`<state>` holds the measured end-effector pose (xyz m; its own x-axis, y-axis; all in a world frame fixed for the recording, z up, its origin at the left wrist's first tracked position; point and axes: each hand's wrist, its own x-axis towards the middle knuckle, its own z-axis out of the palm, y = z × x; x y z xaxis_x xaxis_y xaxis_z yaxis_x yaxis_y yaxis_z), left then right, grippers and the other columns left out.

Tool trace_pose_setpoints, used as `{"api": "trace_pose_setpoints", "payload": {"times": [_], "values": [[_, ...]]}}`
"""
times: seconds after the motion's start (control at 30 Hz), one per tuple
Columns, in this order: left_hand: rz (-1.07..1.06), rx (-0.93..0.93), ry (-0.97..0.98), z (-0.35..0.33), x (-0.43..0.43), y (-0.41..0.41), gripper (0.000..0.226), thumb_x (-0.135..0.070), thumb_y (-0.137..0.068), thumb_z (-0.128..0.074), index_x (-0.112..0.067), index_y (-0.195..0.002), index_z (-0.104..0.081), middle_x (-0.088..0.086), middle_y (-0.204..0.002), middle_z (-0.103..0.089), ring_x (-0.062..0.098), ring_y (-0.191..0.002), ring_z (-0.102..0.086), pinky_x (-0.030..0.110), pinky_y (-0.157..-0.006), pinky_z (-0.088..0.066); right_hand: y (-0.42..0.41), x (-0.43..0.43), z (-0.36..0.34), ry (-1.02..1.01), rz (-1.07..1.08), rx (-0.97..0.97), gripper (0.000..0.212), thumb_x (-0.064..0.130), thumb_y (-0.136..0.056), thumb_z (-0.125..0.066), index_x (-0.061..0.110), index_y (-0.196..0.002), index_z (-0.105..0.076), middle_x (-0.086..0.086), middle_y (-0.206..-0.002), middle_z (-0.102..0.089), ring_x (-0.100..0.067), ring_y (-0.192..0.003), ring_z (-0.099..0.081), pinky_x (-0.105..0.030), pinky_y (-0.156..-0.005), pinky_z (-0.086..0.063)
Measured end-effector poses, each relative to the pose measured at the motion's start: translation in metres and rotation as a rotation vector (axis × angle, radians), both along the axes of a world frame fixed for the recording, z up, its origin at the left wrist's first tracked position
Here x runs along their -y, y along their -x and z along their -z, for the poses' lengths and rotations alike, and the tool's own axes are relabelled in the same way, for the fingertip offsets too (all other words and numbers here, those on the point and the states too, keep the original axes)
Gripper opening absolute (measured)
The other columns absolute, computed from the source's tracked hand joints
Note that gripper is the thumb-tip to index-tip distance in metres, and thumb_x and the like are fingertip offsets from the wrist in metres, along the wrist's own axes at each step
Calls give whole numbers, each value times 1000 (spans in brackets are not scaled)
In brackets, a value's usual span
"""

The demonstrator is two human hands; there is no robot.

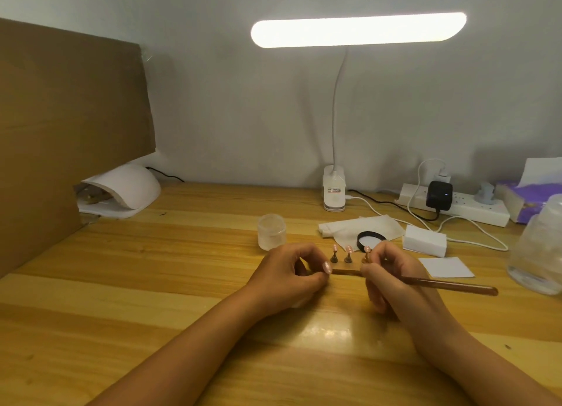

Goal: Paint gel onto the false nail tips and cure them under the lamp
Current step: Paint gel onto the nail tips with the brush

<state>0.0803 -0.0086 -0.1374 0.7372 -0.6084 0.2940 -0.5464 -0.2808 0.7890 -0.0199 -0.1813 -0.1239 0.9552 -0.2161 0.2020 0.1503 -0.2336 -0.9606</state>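
Note:
Three pink nail tips on small dark stands stand in a row on the wooden table, between my hands. My right hand grips a long brown brush whose handle points right; its front end runs left toward my left hand. My left hand has its fingers curled and pinches the brush's front end, just below the stands. The bristles are hidden. A white curing lamp sits at the back left. A small clear jar stands just behind my left hand.
A lit desk lamp on a clip base stands at the back. A black-rimmed lid lies on tissue, with white pads, a power strip, a tissue pack and a clear container at right. A cardboard panel blocks the left.

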Motion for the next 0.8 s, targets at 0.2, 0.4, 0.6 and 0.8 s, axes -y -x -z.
{"api": "trace_pose_setpoints", "payload": {"times": [0.2,0.4,0.6,0.8], "values": [[-250,64,-20,-1,-1,-1,16,-19,-85,-69,-33,-83,-62,-17,-90,-66,0,-55,-46,16,-57,-38,-3,-2,-3,-27,110,55,28,38,-80,-63,14,-93,-54,2,-52,-55,-5,-41,-47,-17,-38,-38],[-370,71,-122,-2,-3,0,11,-28,-87,-67,-36,-80,-62,-18,-92,-66,0,-66,-51,24,-65,-39,-4,0,-1,-100,69,36,6,18,-91,-62,13,-92,-61,-3,-63,-64,-9,-48,-51,-18,-43,-41],[-441,116,-217,-2,-5,-1,13,-32,-89,-64,-39,-81,-57,-17,-105,-60,5,-101,-54,33,-95,-44,-2,0,-1,-110,40,45,7,5,-93,-56,10,-94,-61,-7,-67,-65,-10,-48,-49,-20,-43,-42],[-451,110,-202,-3,-9,0,7,-34,-85,-67,-37,-89,-62,-18,-100,-65,3,-88,-58,25,-74,-45,-2,2,0,-131,54,49,9,3,-94,-54,10,-97,-57,-5,-66,-63,-12,-49,-50,-21,-44,-42]]}}
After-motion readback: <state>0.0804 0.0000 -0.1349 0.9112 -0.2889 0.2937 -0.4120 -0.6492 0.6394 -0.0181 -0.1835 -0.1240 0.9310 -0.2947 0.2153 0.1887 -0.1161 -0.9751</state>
